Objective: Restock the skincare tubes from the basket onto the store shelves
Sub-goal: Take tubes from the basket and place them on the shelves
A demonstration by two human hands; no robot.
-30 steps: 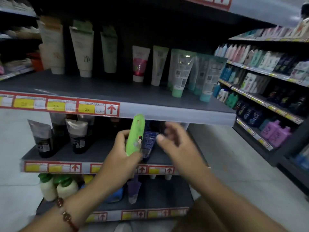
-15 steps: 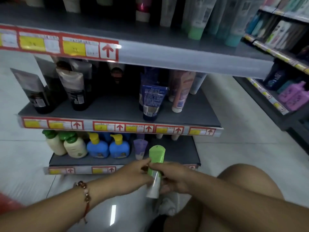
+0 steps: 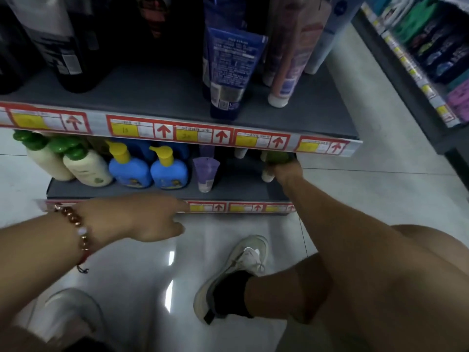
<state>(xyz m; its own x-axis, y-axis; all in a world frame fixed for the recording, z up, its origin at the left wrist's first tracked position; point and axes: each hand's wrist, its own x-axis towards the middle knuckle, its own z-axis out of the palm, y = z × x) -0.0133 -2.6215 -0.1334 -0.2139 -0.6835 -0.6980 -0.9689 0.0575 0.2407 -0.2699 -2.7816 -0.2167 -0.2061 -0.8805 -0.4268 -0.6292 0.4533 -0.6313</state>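
My right hand [image 3: 285, 171] reaches into the right end of the bottom shelf [image 3: 236, 191] and grips the green tube [image 3: 275, 158], which stands cap down with its white cap near the shelf surface. Its upper part is hidden under the middle shelf's price strip. My left hand [image 3: 142, 217] hovers in front of the bottom shelf's front edge with fingers extended, holding nothing. A lilac tube [image 3: 205, 171] stands cap down left of the green tube.
Cream bottles with green caps [image 3: 83, 166] and blue bottles with yellow pumps [image 3: 167, 170] fill the bottom shelf's left. The middle shelf [image 3: 162, 97] carries a blue tube [image 3: 229, 69], a pink tube and dark tubes. Another shelving unit [image 3: 418, 72] stands right. My shoes are on the tiled floor.
The green tube passed from both hands in front of the shelves to my right hand alone, which carried it down onto the bottom shelf. My left hand let go. The view dropped lower.
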